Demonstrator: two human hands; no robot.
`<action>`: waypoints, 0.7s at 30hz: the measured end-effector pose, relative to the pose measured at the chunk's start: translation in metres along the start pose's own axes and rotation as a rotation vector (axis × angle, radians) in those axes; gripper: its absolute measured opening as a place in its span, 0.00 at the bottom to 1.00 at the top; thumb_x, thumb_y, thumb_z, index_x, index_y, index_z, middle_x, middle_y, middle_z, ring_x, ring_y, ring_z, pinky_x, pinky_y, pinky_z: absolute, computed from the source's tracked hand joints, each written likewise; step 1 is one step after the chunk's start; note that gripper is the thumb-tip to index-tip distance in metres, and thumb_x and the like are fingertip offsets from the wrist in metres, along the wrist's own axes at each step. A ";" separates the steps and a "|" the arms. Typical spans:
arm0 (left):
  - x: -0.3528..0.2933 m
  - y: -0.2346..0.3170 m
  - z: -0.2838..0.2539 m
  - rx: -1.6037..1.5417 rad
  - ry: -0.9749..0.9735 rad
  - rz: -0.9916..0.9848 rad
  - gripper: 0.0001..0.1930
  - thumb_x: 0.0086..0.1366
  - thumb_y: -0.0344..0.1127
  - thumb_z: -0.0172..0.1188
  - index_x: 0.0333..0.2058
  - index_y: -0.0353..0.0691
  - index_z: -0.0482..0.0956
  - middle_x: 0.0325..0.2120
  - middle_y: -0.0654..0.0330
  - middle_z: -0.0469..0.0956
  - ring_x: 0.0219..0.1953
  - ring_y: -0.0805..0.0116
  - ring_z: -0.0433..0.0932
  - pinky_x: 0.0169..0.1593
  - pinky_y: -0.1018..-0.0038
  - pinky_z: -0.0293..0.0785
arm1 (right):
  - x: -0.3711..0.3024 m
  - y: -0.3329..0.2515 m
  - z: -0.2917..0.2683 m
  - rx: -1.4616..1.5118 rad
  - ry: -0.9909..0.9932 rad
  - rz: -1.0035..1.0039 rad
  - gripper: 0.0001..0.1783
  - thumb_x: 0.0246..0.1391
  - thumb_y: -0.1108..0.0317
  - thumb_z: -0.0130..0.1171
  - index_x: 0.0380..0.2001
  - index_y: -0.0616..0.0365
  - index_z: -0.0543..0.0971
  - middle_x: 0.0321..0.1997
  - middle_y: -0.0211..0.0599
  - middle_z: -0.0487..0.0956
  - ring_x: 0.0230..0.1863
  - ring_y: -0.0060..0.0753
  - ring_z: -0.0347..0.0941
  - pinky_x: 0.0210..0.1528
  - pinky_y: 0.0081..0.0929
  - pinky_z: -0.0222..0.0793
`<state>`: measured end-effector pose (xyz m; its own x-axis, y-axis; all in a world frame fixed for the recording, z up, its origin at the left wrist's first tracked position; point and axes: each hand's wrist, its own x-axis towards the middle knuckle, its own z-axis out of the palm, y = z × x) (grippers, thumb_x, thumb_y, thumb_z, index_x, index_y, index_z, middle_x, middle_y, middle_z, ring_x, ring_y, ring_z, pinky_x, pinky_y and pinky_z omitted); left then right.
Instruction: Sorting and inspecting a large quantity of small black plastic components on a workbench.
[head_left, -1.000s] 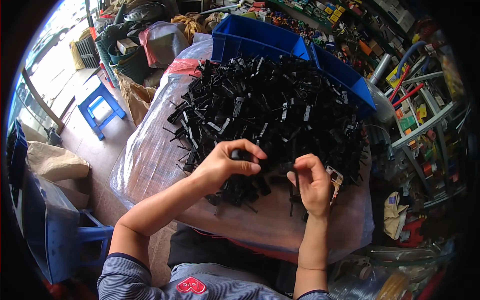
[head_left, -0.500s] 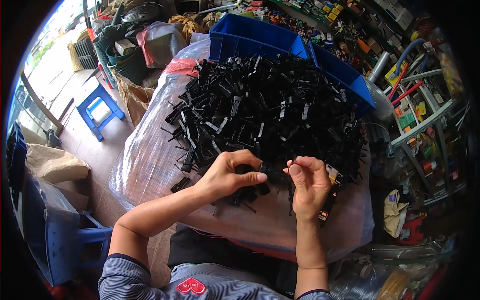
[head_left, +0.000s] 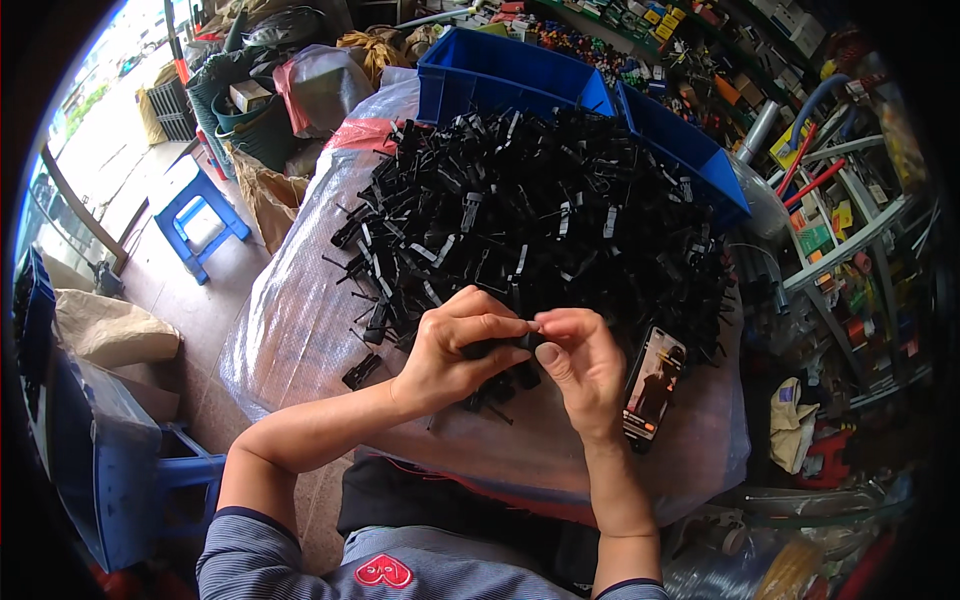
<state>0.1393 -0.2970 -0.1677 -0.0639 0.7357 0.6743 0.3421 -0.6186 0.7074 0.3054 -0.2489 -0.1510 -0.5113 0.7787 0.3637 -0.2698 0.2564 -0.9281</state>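
My left hand [head_left: 455, 350] is closed round a small black plastic part [head_left: 535, 340], whose end shows between thumb and forefinger. My right hand [head_left: 585, 375] meets it there, with fingertips and thumb pinched at the part's end; anything small between them is hidden. Just beyond both hands rises a large pile of black plastic parts [head_left: 540, 210], many with thin stems and some with shiny flat faces. The pile rests on a translucent woven plastic sheet [head_left: 290, 310]. A few loose black parts lie beneath and beside my left hand.
A phone [head_left: 655, 385] with a lit screen lies right of my right hand. Two blue bins [head_left: 500, 75] stand behind the pile. A blue stool [head_left: 200, 220] is on the floor at left. Crowded shelves and metal racking [head_left: 850, 245] line the right side.
My right hand has moved left, bringing its pinched fingers from beside the phone to the part in my left hand. The phone is now more fully visible. My left hand has barely shifted.
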 end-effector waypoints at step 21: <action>0.009 0.019 -0.004 -0.477 -0.020 -0.741 0.08 0.54 0.34 0.65 0.28 0.35 0.78 0.24 0.68 0.75 0.29 0.82 0.70 0.35 0.82 0.66 | 0.003 -0.008 -0.010 -0.958 -0.173 -0.561 0.30 0.33 0.72 0.70 0.44 0.64 0.73 0.36 0.43 0.74 0.34 0.42 0.72 0.36 0.31 0.70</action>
<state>0.1414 -0.3035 -0.1469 -0.0958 0.9954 0.0063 -0.2090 -0.0263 0.9776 0.3138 -0.2428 -0.1428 -0.6413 0.3432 0.6863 0.2024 0.9384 -0.2802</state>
